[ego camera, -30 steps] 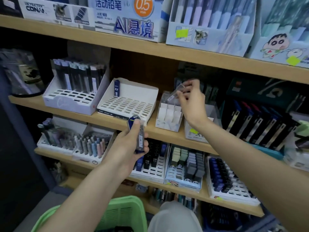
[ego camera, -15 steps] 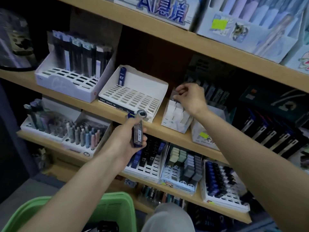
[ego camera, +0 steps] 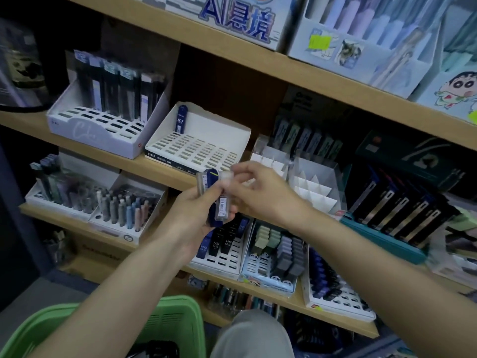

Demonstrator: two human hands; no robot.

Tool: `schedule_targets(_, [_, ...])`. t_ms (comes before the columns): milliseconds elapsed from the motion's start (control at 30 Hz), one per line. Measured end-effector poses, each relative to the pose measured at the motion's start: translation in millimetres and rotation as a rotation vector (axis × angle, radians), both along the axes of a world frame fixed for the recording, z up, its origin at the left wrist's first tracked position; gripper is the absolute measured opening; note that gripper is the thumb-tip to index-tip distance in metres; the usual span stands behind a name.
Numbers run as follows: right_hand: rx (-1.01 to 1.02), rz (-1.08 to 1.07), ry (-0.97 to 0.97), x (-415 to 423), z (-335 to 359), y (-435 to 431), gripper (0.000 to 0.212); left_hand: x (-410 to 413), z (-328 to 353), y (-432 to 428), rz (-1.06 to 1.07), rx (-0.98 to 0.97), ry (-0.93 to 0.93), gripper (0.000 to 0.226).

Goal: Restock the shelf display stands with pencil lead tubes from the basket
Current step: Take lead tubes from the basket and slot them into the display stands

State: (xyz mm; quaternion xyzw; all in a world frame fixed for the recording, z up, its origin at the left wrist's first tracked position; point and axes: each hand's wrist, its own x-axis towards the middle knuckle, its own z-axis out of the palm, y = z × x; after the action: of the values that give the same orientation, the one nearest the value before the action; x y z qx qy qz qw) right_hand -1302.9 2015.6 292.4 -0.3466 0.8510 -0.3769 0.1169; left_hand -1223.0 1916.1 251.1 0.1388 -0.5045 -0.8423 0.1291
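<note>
My left hand (ego camera: 192, 215) grips a small bunch of pencil lead tubes (ego camera: 208, 184), blue and clear ones, in front of the middle shelf. My right hand (ego camera: 260, 193) has come over to it and pinches the top of one clear tube (ego camera: 223, 200) in that bunch. Behind them stands a white slotted display stand (ego camera: 222, 136) with a single blue lead tube (ego camera: 180, 121) at its back left. A clear stand with white dividers (ego camera: 309, 184) sits to its right. The green basket (ego camera: 178, 321) is at the bottom, below my left forearm.
A white stand (ego camera: 103, 135) with tall dark packs is on the left of the middle shelf. The lower shelf carries stands of erasers (ego camera: 278, 251), dark lead tubes (ego camera: 222, 244) and pastel pens (ego camera: 126, 210). Boxes of pens line the top shelf (ego camera: 232, 51). My knee (ego camera: 253, 334) shows at the bottom.
My right hand left the clear divider stand and moved left and down to the tubes in my left hand, now pinching one. The left hand stayed roughly in place.
</note>
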Motion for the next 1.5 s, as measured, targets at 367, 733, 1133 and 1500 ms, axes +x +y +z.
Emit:
schedule_targets(367, [-0.415,-0.156,0.008,2.4,24.9,32.0,0.016,9.7,17.3,20.0,0.088,0.022,0.075,0.022])
schedule_targets(733, [-0.416,-0.444,0.347,-88.5,10.1,3.0,0.017,5.5,4.0,12.3,0.12,-0.058,0.031,0.019])
schedule_targets(1133, [-0.174,-0.374,0.505,-99.9,17.1,-13.8,0.024,2.9,-2.4,-5.3,0.143,-0.072,0.03,0.027])
schedule_targets(1500, [-0.119,-0.319,0.46,-106.8,8.2,-11.7,0.005,-2.1,-10.0,-8.7,0.134,-0.059,0.014,0.025])
